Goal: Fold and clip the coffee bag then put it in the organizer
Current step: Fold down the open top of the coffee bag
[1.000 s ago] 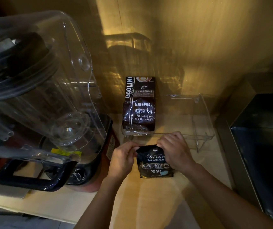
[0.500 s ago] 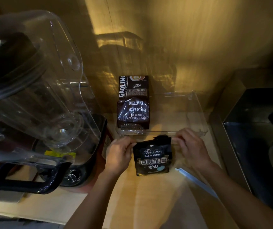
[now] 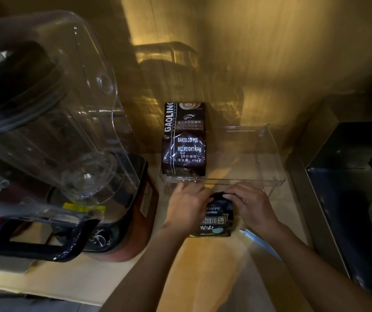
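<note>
A small black coffee bag [image 3: 215, 219] with white lettering lies on the wooden counter, just in front of the clear plastic organizer [image 3: 270, 154]. My left hand [image 3: 186, 207] covers the bag's left side and my right hand [image 3: 251, 204] its right side. Both sets of fingers meet on the bag's top edge, which is bent over. A pale blue clip bar [image 3: 259, 240] lies on the counter beside my right wrist, partly hidden by it.
A larger brown coffee bag [image 3: 184, 140] stands in the organizer's left part. A blender with a clear jug [image 3: 45, 113] and red base [image 3: 140, 221] fills the left side. A dark metal appliance [image 3: 349, 188] stands at the right. The wall is close behind.
Both hands have moved inward over the small bag's top, which stood unfolded half a second ago and is now bent down. The bag covers less length than before.
</note>
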The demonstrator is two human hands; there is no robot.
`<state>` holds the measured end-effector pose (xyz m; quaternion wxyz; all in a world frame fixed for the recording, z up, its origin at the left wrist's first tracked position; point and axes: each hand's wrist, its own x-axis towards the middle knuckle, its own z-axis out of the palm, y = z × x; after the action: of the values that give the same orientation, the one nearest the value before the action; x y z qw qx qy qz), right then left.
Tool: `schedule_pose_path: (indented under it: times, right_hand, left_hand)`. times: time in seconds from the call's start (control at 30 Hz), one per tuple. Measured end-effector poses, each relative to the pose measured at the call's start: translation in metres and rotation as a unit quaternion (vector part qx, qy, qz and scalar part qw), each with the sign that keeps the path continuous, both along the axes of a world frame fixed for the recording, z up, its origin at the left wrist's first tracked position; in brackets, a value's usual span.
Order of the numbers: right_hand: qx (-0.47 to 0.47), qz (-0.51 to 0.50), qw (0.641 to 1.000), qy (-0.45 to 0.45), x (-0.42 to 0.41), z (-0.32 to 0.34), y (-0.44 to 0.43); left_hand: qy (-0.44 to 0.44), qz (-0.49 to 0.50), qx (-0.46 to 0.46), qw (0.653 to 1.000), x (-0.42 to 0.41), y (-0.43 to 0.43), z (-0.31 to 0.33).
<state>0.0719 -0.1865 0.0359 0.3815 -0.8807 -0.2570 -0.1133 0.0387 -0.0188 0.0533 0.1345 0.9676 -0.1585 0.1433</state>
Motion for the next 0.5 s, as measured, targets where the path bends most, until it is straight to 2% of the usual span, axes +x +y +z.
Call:
schedule_pose_path:
  times: [0.27, 0.5]
  right_hand:
    - [-0.011, 0.011, 1.0, 0.002, 0.002, -0.004, -0.011]
    - [0.009, -0.009, 1.0, 0.025, 0.007, -0.006, -0.016]
  left_hand:
    - [0.006, -0.073, -0.033, 0.997, 0.012, -0.025, 0.003]
    - [0.001, -0.03, -0.029, 0.999, 0.008, 0.009, 0.001]
